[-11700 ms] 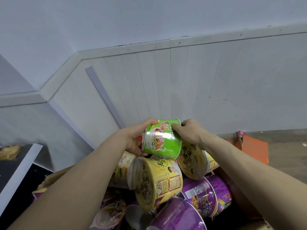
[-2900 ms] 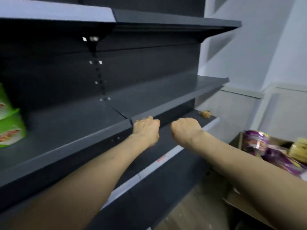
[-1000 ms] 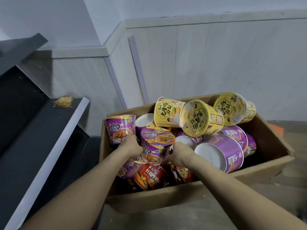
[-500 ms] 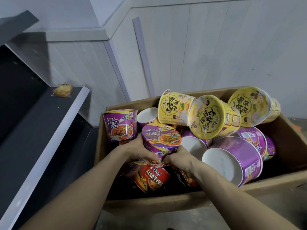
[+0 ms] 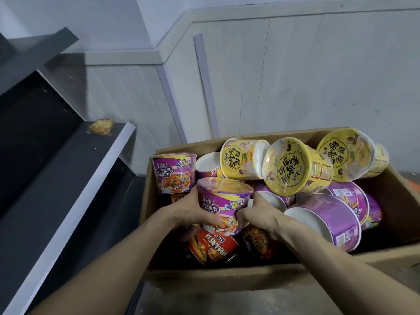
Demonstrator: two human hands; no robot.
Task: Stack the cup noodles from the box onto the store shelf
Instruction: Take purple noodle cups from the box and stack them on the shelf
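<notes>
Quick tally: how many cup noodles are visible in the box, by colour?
Purple cups: 7, including the held purple cup gripped by the left hand and the right hand
Yellow cups: 3
Red cups: 2
Total: 12 visible in the box; several are partly hidden, and more may lie buried.

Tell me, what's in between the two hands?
A purple cup noodle, gripped on its sides by the left hand and the right hand. The head view shows it.

Yellowish wrapped packet [image 5: 101, 126] near white panelled wall [image 5: 295, 76]; grey floor [image 5: 227, 301].
</notes>
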